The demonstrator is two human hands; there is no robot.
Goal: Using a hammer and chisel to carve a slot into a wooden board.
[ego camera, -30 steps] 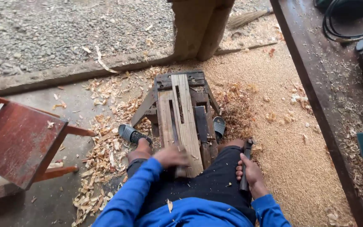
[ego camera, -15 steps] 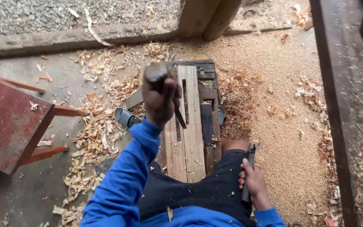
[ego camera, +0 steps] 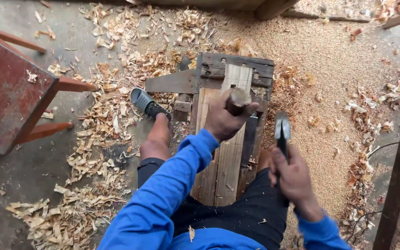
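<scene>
Gripping a rough, perhaps wooden block [ego camera: 238,99], left hand [ego camera: 222,118] clenched.

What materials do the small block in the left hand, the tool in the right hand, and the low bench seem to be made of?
Small block in the left hand: apparently raw wood, brown and rough-cut.
Tool in the right hand: head looks like metal, grey with a dull shine; the handle is mostly hidden.
Low bench: unpainted wooden planks, visible grain, weathered dark ends.
</scene>
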